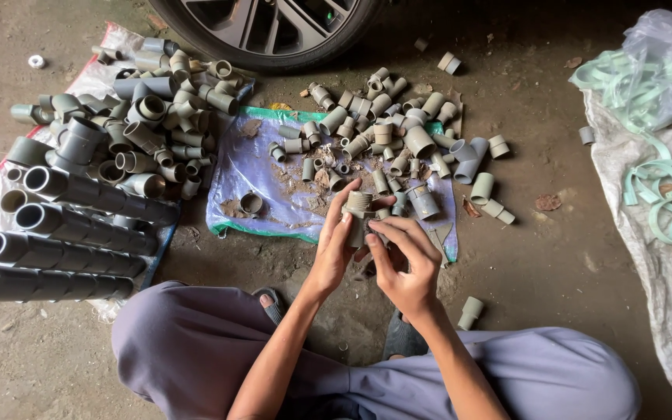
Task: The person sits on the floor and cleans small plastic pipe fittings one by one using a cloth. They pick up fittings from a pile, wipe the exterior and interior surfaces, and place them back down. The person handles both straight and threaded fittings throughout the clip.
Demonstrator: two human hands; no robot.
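Clearly light and rigid, the grey threaded pipe fitting (pixel 358 211) sits near the plastic sheet (pixel 254 175), pinched in the left hand (pixel 334 245); the right hand (pixel 404 264) closes fingertips on its lower end. Gripping the smooth barrel seems safest.

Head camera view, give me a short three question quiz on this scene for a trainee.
1. True or false: both hands hold the threaded grey fitting above the blue plastic sheet.
2. Which lies nearest the long grey pipes? A the car wheel; B the pale green strips; C the heap of larger fittings.
3. What lies alone on the floor beside the person's right knee?

Key
1. True: the left hand and right hand both have their fingers on it.
2. C.
3. A single grey fitting.
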